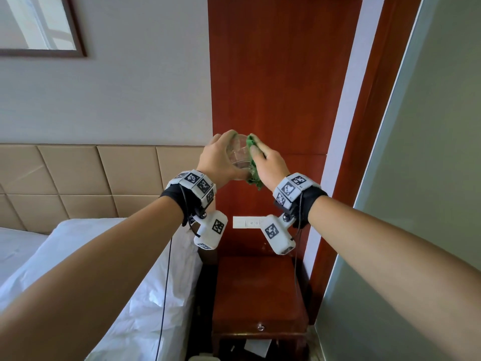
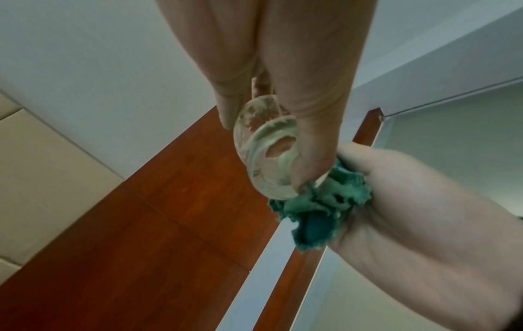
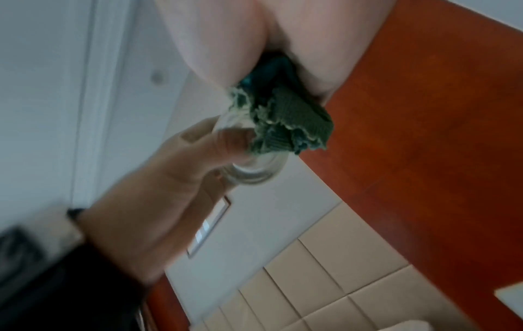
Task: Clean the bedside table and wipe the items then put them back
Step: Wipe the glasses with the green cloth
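Well, nearest to me are my two forearms, raised in front of my chest so the work sits at eye level, where I can see smears against the light; my left hand (image 1: 217, 158) is wrapped round the glass (image 1: 239, 155), fingers curled over its far side and thumb at its base, and it holds the glass tipped on its side so the mouth faces my other hand; my right hand (image 1: 270, 165) is bunched round the green cloth (image 1: 252, 162), pressing it against the rim and wall, with a loose tail hanging below the palm; the left wrist view shows the thick base (image 2: 271, 156) turned toward that camera and the cloth (image 2: 317, 210) touching its lower edge, so I judge I am rubbing round the outside near the bottom; the right wrist view is blurred, which suggests the hand is moving, though I cannot be sure; I hold the glass up and well clear of the bench (image 1: 257, 287), which lies below with nothing on the part I can see, presumably so drips and lint fall away from a surface meant to stay clean; the bed (image 1: 78, 256) is just to its left; beyond stands the red wood panel (image 1: 273, 74) with a switch plate (image 1: 247, 222), and far left the padded headboard (image 1: 91, 173).
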### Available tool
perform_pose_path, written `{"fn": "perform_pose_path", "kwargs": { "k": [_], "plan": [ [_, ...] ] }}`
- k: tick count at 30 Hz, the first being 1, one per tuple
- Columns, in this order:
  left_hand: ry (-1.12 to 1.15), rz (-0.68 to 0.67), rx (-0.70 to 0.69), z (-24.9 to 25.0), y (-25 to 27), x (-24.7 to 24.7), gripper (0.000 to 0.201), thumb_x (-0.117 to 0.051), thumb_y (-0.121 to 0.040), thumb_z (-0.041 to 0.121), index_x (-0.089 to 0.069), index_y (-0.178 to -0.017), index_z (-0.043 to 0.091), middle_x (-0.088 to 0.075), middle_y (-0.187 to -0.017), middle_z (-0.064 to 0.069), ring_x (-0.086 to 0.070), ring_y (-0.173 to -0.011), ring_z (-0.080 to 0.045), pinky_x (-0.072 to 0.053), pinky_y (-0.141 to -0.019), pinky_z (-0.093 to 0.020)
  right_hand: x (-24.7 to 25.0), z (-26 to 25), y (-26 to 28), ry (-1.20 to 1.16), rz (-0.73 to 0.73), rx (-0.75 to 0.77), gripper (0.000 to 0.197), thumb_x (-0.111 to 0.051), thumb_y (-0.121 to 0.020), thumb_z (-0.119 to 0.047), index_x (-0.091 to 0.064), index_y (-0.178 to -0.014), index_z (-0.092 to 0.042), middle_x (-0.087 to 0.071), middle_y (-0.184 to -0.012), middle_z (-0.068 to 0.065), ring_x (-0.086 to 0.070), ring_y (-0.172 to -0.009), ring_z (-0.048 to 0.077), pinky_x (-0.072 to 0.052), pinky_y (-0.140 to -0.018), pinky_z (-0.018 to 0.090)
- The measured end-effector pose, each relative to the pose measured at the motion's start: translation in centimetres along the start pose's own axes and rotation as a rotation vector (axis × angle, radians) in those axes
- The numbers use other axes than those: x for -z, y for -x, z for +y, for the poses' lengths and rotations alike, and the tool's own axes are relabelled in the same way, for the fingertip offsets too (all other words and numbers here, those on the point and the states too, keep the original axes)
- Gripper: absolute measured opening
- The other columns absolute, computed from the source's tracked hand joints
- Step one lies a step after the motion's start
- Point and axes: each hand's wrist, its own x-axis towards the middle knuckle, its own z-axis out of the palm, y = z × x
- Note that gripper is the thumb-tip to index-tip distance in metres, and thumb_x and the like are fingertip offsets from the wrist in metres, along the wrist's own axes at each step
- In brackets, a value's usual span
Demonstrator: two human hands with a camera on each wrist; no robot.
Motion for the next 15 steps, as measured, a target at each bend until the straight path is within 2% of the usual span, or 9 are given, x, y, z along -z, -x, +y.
{"fn": "perform_pose_path", "kwargs": {
  "k": [2, 3, 5, 6, 8, 11, 13, 15],
  "plan": [
    [0.021, 0.019, -0.004, 0.5, 0.3, -0.3, 0.099, -0.092, -0.055, 0.035, -0.045, -0.139, 0.014, -0.057, -0.118, 0.004, -0.056, -0.101, -0.011, -0.047, -0.089, -0.021, 0.1, 0.1, -0.2, -0.18, 0.0, -0.104, 0.041, -0.044, -0.102, -0.035, -0.047, -0.143, -0.031, -0.068, -0.12, 0.007, -0.059, -0.112, 0.04, -0.05, -0.094, 0.052],
    [0.034, 0.029, 0.002, 0.7, 0.4, -0.3, 0.101, -0.093, -0.055, 0.036, -0.043, -0.14, 0.012, -0.056, -0.12, 0.004, -0.055, -0.103, -0.011, -0.046, -0.09, -0.02, 0.1, 0.0, -0.1, -0.271, 0.002, -0.136, 0.042, -0.048, -0.099, -0.038, -0.05, -0.141, -0.031, -0.067, -0.121, 0.002, -0.061, -0.113, 0.038, -0.049, -0.096, 0.054],
    [0.072, 0.038, 0.024, 0.8, 0.5, -0.4, 0.106, -0.093, -0.054, 0.04, -0.041, -0.143, 0.01, -0.056, -0.124, 0.002, -0.056, -0.107, -0.012, -0.048, -0.095, -0.024, 0.1, 0.5, -0.3, -0.411, 0.02, -0.201, 0.045, -0.055, -0.089, -0.043, -0.057, -0.133, -0.034, -0.068, -0.123, -0.002, -0.066, -0.11, 0.024, -0.052, -0.097, 0.05],
    [0.091, 0.036, 0.033, 0.9, 0.6, -0.5, 0.108, -0.093, -0.054, 0.041, -0.041, -0.144, 0.011, -0.056, -0.125, 0.002, -0.057, -0.109, -0.013, -0.049, -0.097, -0.027, 0.1, 0.7, -0.4, -0.455, 0.025, -0.222, 0.043, -0.056, -0.087, -0.042, -0.06, -0.129, -0.035, -0.068, -0.122, -0.002, -0.066, -0.109, 0.021, -0.052, -0.097, 0.049],
    [0.145, 0.019, 0.056, 0.8, 0.9, -0.7, 0.111, -0.095, -0.053, 0.039, -0.038, -0.147, 0.017, -0.056, -0.129, 0.002, -0.059, -0.111, -0.013, -0.051, -0.098, -0.03, 0.2, 0.9, -0.1, -0.505, 0.025, -0.236, 0.033, -0.055, -0.092, -0.036, -0.064, -0.123, -0.033, -0.07, -0.117, 0.0, -0.068, -0.104, 0.023, -0.053, -0.095, 0.051],
    [0.244, -0.008, 0.076, 0.8, 1.2, -1.0, 0.115, -0.097, -0.051, 0.033, -0.036, -0.148, 0.026, -0.057, -0.13, 0.005, -0.061, -0.114, -0.014, -0.052, -0.1, -0.037, 0.2, 1.2, 0.2, -0.534, 0.026, -0.225, 0.02, -0.054, -0.092, -0.033, -0.07, -0.103, -0.041, -0.072, -0.111, 0.0, -0.068, -0.104, 0.023, -0.052, -0.095, 0.052],
    [0.209, -0.014, 0.061, 0.9, 1.4, -0.9, 0.114, -0.097, -0.052, 0.03, -0.035, -0.148, 0.026, -0.056, -0.131, 0.005, -0.058, -0.115, -0.013, -0.05, -0.101, -0.033, 0.4, 1.5, 0.2, -0.499, 0.051, -0.21, 0.019, -0.057, -0.088, -0.036, -0.072, -0.099, -0.041, -0.073, -0.109, -0.003, -0.068, -0.105, 0.021, -0.052, -0.097, 0.049],
    [0.137, -0.017, 0.027, 1.2, 1.5, -0.9, 0.112, -0.096, -0.054, 0.03, -0.036, -0.148, 0.026, -0.054, -0.128, 0.006, -0.055, -0.112, -0.011, -0.046, -0.096, -0.019, 0.8, 1.5, 0.1, -0.436, 0.075, -0.162, 0.028, -0.056, -0.088, -0.038, -0.071, -0.111, -0.035, -0.072, -0.114, -0.005, -0.066, -0.109, 0.017, -0.051, -0.099, 0.045]
  ]
}}
